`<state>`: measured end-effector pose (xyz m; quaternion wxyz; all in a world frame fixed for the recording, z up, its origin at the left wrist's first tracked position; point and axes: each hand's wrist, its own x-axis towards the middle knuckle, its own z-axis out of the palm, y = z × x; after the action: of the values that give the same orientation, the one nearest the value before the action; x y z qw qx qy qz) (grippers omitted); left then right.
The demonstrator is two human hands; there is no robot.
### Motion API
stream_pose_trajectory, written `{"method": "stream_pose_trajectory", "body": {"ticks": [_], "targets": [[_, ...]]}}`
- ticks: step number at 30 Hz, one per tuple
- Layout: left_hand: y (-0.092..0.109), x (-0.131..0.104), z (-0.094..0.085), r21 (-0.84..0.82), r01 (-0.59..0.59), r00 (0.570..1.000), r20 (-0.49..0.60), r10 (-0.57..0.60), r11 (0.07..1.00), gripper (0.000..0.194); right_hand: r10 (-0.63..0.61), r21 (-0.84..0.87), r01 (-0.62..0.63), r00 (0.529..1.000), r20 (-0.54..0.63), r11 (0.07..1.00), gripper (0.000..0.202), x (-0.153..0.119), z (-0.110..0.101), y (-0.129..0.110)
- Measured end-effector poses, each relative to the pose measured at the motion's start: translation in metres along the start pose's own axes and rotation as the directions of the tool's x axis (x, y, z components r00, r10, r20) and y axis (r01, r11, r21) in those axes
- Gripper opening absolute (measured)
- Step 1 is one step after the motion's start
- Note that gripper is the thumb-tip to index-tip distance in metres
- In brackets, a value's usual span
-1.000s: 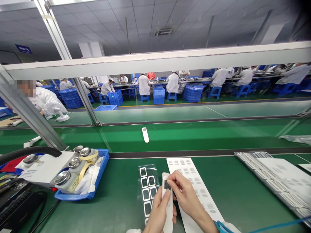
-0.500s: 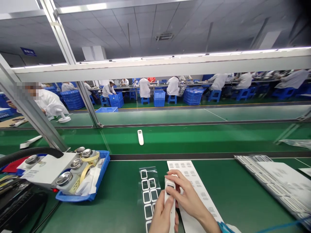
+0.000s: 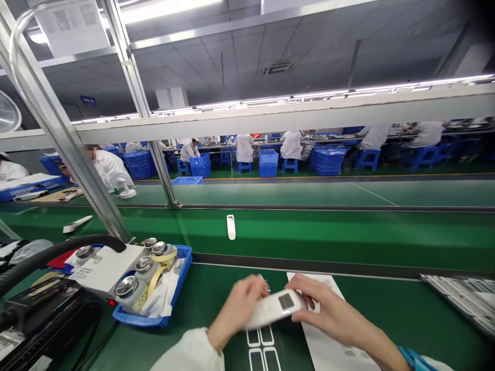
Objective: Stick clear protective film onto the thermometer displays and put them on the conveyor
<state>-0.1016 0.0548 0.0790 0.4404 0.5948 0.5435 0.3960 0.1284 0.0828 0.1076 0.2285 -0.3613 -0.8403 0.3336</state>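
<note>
A white handheld device with a dark square screen is held tilted above the green bench, its screen end toward the right. My left hand is closed at its lower end, fingers curled and slightly blurred. My right hand grips the screen end between thumb and fingers. Beneath lies a clear sheet of white rounded-square frames, partly covered by the device and left hand. Under my right hand is a white sheet with grey printed marks, partly hidden.
On the green conveyor beyond the bench lies another white device. A blue tray of metal-lidded bottles and tape stands left, beside a black machine. A stack of sheets lies right. A metal post rises left.
The device has turned from nearly upright to lying sideways and risen slightly, with both hands moving along. My left hand has shifted up and left. The view has turned a little left.
</note>
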Motion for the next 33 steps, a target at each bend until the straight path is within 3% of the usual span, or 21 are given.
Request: {"method": "stream_pose_trajectory", "body": {"ticks": [1, 3, 5, 7, 10, 13, 17, 19, 23, 28, 33], "targets": [[-0.005, 0.019, -0.012, 0.07, -0.028, 0.988, -0.152, 0.038, 0.997, 0.042, 0.037, -0.012, -0.038, 0.996, -0.087, 0.999, 0.018, 0.012, -0.001, 0.014], [-0.02, 0.059, -0.036, 0.133, 0.033, 0.949, -0.314, 0.01, 0.99, 0.035, 0.162, 0.007, -0.168, 0.942, -0.293, 0.986, 0.023, 0.04, -0.002, 0.047], [-0.038, 0.098, -0.058, 0.179, 0.116, 0.911, -0.41, -0.033, 0.977, 0.028, 0.307, 0.053, -0.317, 0.841, -0.445, 0.947, 0.024, 0.07, -0.004, 0.081], [-0.055, 0.132, -0.074, 0.225, 0.188, 0.873, -0.484, -0.057, 0.956, 0.029, 0.377, 0.069, -0.402, 0.766, -0.52, 0.913, 0.02, 0.099, -0.008, 0.107], [-0.072, 0.172, -0.089, 0.284, 0.273, 0.823, -0.563, -0.071, 0.919, 0.036, 0.402, 0.063, -0.456, 0.7, -0.59, 0.888, 0.02, 0.132, -0.012, 0.132], [-0.081, 0.2, -0.097, 0.31, 0.345, 0.788, -0.608, -0.095, 0.886, 0.041, 0.413, 0.075, -0.469, 0.677, -0.609, 0.88, 0.022, 0.151, -0.012, 0.146], [-0.085, 0.219, -0.102, 0.295, 0.419, 0.754, -0.64, -0.148, 0.859, 0.04, 0.396, 0.086, -0.438, 0.691, -0.604, 0.895, 0.025, 0.151, -0.009, 0.149], [-0.085, 0.219, -0.104, 0.272, 0.427, 0.749, -0.641, -0.168, 0.862, 0.036, 0.362, 0.073, -0.4, 0.719, -0.593, 0.914, 0.027, 0.14, -0.007, 0.142], [-0.079, 0.193, -0.099, 0.186, 0.385, 0.763, -0.615, -0.199, 0.904, 0.033, 0.296, 0.079, -0.293, 0.841, -0.452, 0.953, 0.025, 0.103, 0.01, 0.114], [-0.067, 0.11, -0.073, 0.033, 0.293, 0.822, -0.52, -0.234, 0.956, 0.028, 0.188, 0.102, -0.168, 0.952, -0.243, 0.98, 0.021, 0.056, 0.044, 0.064], [-0.061, 0.029, -0.041, -0.172, 0.261, 0.875, -0.375, -0.308, 0.95, 0.027, 0.053, 0.03, -0.048, 0.977, -0.208, 0.998, 0.02, 0.047, 0.068, 0.035]]}}
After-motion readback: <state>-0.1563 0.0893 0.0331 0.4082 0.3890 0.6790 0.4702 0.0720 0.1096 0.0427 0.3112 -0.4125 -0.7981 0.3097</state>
